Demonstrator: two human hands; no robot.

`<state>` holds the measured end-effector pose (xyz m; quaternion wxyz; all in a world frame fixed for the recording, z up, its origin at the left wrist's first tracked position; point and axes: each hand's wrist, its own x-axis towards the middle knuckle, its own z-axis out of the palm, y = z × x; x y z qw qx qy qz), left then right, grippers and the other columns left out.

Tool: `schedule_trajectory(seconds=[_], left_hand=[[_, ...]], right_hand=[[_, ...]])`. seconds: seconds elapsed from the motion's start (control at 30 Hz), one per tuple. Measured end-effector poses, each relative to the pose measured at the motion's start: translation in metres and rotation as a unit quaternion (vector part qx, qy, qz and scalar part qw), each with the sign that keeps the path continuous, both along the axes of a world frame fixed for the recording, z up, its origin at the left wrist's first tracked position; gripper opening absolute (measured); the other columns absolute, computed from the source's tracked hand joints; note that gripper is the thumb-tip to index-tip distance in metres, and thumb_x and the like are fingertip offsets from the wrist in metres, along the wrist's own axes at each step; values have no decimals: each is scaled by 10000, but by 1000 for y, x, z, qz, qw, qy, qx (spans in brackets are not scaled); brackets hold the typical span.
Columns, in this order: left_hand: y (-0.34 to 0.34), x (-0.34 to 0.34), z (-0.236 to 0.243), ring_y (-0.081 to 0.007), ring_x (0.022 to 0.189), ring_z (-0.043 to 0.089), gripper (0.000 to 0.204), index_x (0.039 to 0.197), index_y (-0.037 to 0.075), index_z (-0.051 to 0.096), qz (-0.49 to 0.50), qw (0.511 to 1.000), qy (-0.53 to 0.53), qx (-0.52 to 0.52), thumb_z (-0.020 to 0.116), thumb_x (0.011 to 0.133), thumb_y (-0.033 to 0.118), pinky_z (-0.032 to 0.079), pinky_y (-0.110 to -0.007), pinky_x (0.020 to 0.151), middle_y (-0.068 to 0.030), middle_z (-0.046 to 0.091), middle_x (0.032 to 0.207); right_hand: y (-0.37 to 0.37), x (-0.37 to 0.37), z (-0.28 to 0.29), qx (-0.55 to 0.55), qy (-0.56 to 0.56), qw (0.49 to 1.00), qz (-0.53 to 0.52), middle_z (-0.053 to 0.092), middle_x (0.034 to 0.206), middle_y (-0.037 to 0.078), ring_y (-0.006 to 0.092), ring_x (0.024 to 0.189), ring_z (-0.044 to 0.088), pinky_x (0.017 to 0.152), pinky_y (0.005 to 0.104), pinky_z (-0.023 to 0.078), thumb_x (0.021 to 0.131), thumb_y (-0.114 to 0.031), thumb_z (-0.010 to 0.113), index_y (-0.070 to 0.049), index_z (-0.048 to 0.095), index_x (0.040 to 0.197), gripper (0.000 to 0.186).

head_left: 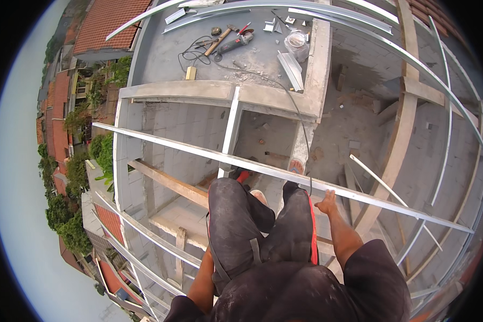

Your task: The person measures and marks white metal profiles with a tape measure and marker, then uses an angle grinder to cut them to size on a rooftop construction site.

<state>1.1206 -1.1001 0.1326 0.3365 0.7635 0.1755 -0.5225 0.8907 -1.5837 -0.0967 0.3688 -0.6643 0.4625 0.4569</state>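
My legs in dark, red-striped trousers (236, 214) are over the open roof frame. My right hand (326, 201) touches the lower edge of a long pale metal batten (263, 169) that crosses in front of my knees, its thumb apart from the fingers. My left forearm (198, 284) comes down beside my left thigh; that hand is mostly hidden behind the thigh. My bare foot in a sandal (296, 165) rests on a narrow concrete beam (306, 137). A shorter white cross member (231, 123) meets the long batten, and a black cable runs down past it on the right.
A grey slab (172, 53) ahead holds an angle grinder (232, 44), a hammer (214, 43), a yellow block (190, 72) and metal offcuts (290, 70). Open drops to floors (349, 145) below lie between beams. Wooden beams (383, 177) run at the right; tiled roofs (104, 29) stand beyond the left edge.
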Motion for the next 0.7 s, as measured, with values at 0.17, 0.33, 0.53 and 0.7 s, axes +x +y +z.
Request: schedule_trajectory(seconds=[0.17,0.33,0.53,0.7], left_hand=[[-34,33,59,-352,1408,538,771,1650,18,304,70,997,-24,4,512,1088,504,483,-444,1100,-252,499,1574],[-140,129,128,-373,1406,542,728,1642,14,320,97,985,-135,-46,465,1111,491,462,-440,1130,-256,492,1576],[-303,214,206,-419,1460,470,740,1639,9,321,84,945,-309,-62,459,1112,510,384,-484,1200,-264,440,1608],[-394,261,211,-482,1527,327,802,1629,17,348,-195,884,-413,-101,670,1020,427,301,-590,1228,-293,343,1652]], right_hand=[[-41,3,8,1,-48,999,6,215,1689,333,456,1586,215,1286,487,266,844,-458,808,18,196,1661,1127],[-108,52,57,-108,-157,976,-107,368,1593,394,493,1527,330,1266,496,305,852,-423,795,58,339,1600,1000],[-198,151,94,-155,-216,956,-127,334,1642,344,441,1561,295,1290,445,254,854,-400,804,67,331,1605,1003],[-282,291,73,-180,-248,949,-76,246,1710,272,416,1586,253,1289,465,271,869,-420,784,4,319,1631,989]])
